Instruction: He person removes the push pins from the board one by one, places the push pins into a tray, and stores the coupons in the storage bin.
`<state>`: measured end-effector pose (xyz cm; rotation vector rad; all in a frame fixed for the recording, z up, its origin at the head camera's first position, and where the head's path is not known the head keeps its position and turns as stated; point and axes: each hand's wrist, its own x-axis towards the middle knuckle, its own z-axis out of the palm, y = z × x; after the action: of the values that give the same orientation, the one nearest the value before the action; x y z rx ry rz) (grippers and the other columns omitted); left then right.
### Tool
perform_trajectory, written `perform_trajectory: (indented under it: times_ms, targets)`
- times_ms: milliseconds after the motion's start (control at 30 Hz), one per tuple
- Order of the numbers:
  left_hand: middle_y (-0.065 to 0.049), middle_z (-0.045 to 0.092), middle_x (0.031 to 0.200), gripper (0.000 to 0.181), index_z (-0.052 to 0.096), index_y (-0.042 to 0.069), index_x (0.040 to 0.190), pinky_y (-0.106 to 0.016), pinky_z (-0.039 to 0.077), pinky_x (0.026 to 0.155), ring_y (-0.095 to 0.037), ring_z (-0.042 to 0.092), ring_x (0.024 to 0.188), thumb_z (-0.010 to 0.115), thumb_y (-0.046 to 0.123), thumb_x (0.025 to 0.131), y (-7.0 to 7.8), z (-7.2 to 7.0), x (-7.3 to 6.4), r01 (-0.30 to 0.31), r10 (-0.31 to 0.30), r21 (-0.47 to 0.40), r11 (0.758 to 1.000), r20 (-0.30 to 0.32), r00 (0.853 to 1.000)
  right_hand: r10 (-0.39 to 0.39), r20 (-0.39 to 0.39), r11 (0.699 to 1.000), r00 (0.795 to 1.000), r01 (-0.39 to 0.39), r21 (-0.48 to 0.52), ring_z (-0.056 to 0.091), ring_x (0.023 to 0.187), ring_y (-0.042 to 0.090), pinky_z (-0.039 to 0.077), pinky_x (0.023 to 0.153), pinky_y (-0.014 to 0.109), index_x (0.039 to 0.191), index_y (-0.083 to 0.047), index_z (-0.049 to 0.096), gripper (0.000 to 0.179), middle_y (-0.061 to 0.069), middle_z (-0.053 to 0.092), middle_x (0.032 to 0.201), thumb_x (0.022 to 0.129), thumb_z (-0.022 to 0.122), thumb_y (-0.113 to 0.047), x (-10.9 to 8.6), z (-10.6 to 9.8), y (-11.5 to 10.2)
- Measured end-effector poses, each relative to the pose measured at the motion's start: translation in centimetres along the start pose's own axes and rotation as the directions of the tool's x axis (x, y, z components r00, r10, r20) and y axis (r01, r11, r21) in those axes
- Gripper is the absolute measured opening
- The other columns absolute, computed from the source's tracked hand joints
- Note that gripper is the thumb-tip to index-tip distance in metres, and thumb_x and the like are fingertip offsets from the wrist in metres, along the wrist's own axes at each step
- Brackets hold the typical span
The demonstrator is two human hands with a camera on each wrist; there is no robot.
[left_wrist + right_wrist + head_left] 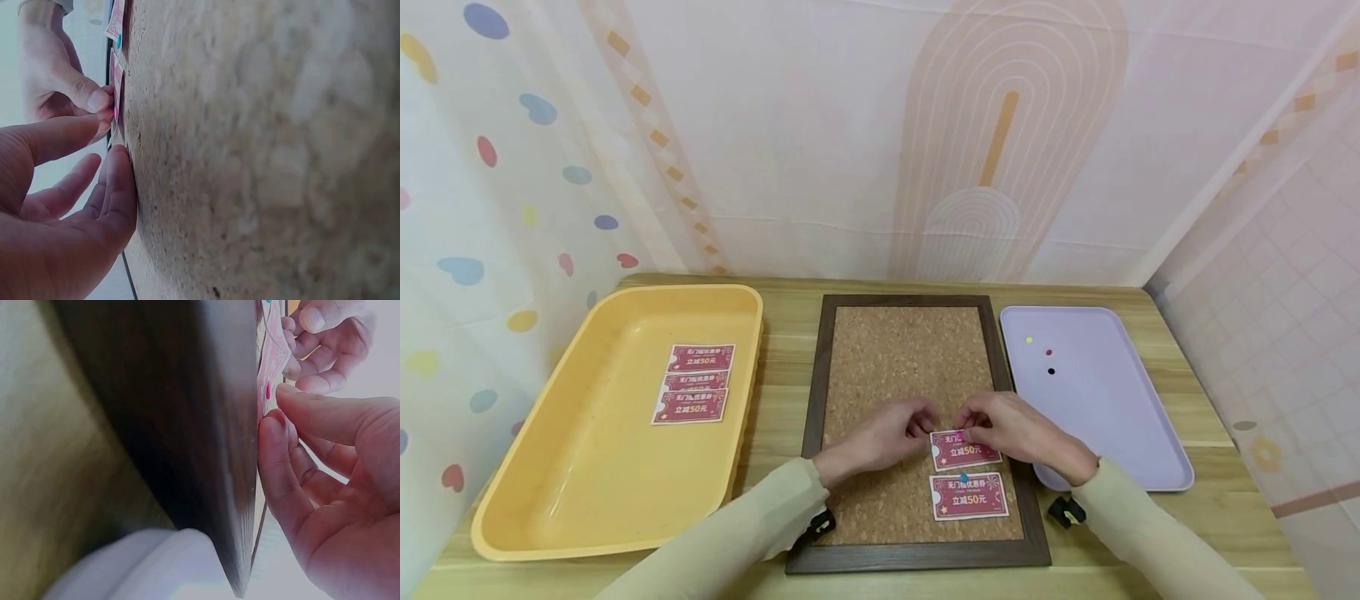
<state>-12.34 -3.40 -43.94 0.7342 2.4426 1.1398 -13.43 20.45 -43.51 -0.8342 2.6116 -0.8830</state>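
Right hand (1013, 423) curls beside the pink pin (959, 435) on the upper coupon (953, 458), grip unclear; relaxed left hand (885, 434) at its left.

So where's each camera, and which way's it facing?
Head: worn there, facing forward and down at the board; sleeves, left hand, right hand show.
Left wrist: worn there, facing along the cork; left hand near, right beyond.
Right wrist: worn there, facing along the frame; right hand near, left beyond.
Wrist views share both hands and a card.
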Motion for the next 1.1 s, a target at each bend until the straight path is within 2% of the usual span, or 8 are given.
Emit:
perform_trajectory:
  times_ms: [300, 533, 833, 1100]
  targets:
    - [0.0, 0.067, 0.09, 0.023, 0.072, 0.01, 0.113, -0.026, 0.048, 0.071, -0.007, 0.057, 0.08, 0.074, 0.001, 0.091, 0.3, 0.3, 0.2, -0.007, 0.007, 0.013, 1.0, 0.011, 1.0, -0.015, 0.004, 0.999, 1.0, 0.016, -0.041, 0.056, 0.078, 0.004, 0.049, 0.07, 0.026, 0.094, -0.014, 0.076, 0.012, -0.01, 0.069, 0.088, 0.093, 0.074, -0.003, 0.2, 0.0, 0.0]
    - [0.0, 0.069, 0.094, 0.021, 0.075, 0.008, 0.108, -0.025, 0.05, 0.072, -0.007, 0.058, 0.08, 0.072, -0.002, 0.09, 0.7, 0.4, 0.3, 0.001, -0.001, 0.009, 1.0, 0.026, 1.0, -0.011, 0.013, 0.998, 1.0, 0.011, -0.057, 0.055, 0.076, 0.004, 0.048, 0.068, 0.025, 0.092, -0.016, 0.075, 0.012, -0.011, 0.068, 0.088, 0.092, 0.075, -0.003, 0.3, 0.1, -0.1]
    - [0.001, 0.071, 0.094, 0.016, 0.079, 0.008, 0.106, -0.024, 0.049, 0.071, -0.005, 0.057, 0.079, 0.073, 0.003, 0.092, 0.7, 0.5, 0.9, -0.002, -0.001, 0.08, 0.997, 0.03, 1.0, -0.015, 0.038, 0.998, 0.999, 0.017, -0.057, 0.055, 0.074, 0.002, 0.048, 0.067, 0.024, 0.09, -0.016, 0.076, 0.011, -0.01, 0.07, 0.086, 0.092, 0.076, -0.005, 0.6, -0.1, -0.2]
    - [0.003, 0.071, 0.091, 0.014, 0.079, 0.007, 0.104, -0.023, 0.048, 0.067, -0.004, 0.057, 0.075, 0.074, 0.003, 0.092, 0.7, 0.6, 1.1, 0.007, -0.009, 0.071, 0.997, 0.023, 1.0, 0.012, 0.067, 0.999, 0.998, -0.01, -0.043, 0.054, 0.068, 0.002, 0.046, 0.062, 0.023, 0.088, -0.016, 0.075, 0.012, -0.011, 0.068, 0.082, 0.092, 0.076, -0.005, 0.9, -0.2, -0.3]
